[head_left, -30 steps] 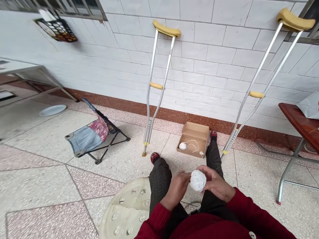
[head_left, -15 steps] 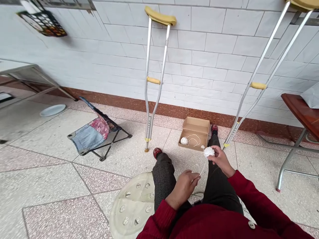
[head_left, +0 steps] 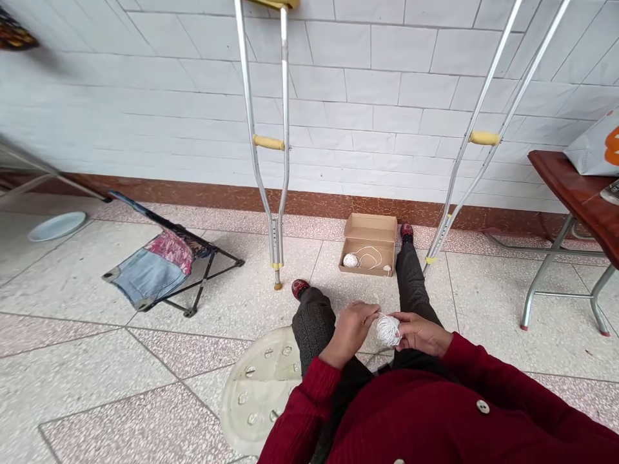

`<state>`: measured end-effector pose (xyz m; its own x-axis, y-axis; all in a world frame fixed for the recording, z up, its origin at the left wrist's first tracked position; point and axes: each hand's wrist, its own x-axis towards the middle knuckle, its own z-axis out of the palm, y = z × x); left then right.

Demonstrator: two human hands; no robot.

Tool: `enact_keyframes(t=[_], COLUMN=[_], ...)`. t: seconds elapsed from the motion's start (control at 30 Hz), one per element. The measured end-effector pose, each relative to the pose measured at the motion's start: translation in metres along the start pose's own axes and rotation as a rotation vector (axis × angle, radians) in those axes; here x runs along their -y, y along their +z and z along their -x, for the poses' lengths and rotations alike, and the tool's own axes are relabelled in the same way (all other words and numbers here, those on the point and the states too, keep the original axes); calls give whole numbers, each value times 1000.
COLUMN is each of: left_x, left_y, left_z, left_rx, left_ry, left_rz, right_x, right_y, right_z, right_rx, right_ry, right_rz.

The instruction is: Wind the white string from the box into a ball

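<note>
Your right hand [head_left: 423, 333] has its thumb and fingers closed around one side of a ball of white yarn [head_left: 388, 331], which sits above your lap, between your two hands. Your left hand [head_left: 349, 330] brings thumb and fingertips together in a pinch on the yarn strand just beside that ball. Beyond your hands, the open cardboard box [head_left: 370, 229] on the floor holds another white yarn ball [head_left: 351, 260].

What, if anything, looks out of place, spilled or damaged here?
Nothing looks spilled or damaged. Mildly odd: a pale dish-like disc lies on the floor, an unusual spot for one. In the open box, loose string loops beside a wound ball.
</note>
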<state>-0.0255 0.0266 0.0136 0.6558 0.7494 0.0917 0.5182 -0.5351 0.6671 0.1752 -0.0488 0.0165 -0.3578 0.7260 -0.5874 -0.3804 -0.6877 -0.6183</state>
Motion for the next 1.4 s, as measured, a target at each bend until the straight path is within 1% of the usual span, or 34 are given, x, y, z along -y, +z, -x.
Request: enact_keyframes(t=[0.07,0.2,0.27,0.3,0.33,0.4,0.53,0.6,0.67,0.73,0.87,0.93,1.07,1.17,1.27,1.33,1.4], left_x=[0,-2,-3,-4,-4,-6,-14,-16,-16,-14,-9,-8,-9,-10,-14,-19,-24], left_y=[1,-5,-11,-16,-21,-32,-57,-67,-72,-71,-58,-51,-37,-27,-19,-15,-13], left_z=[-4,-15,-21,-23,-26,-31,-37,-40,-41,-42,-41,-39,-34,-30,-25,-22,-17], left_rx=[-43,-123,-154,-176,-184,-238,-337,-365,-380,-362,-289,-265,-220,-188,-148,-72,4], left_ry=[-43,-119,-120,-99,-62,14,129,160,167,163,175,173,124,82,-16,-69,-96], left_rz=[110,371,433,430,409,315,20,-110,-195,-224,-197,-194,-121,30,254,422,582], right_x=[8,32,42,46,48,50,51,50,50,48,44,43,49,54,58,63,71], right_y=[3,11,14,14,15,16,17,16,14,13,16,17,17,17,17,16,13], right_z=[3,10,14,15,16,16,3,-7,-15,-18,-13,-8,4,13,18,19,20], right_rx=[-21,-70,-58,-49,-41,-18,35,13,-14,18,166,151,79,107,129,114,79], right_ry=[-26,-169,-223,-241,-254,-270,-290,-284,-260,-215,-94,-87,-185,-235,-228,-223,-252], right_rz=[-5,32,69,80,87,89,108,127,136,125,127,120,67,81,52,21,0])
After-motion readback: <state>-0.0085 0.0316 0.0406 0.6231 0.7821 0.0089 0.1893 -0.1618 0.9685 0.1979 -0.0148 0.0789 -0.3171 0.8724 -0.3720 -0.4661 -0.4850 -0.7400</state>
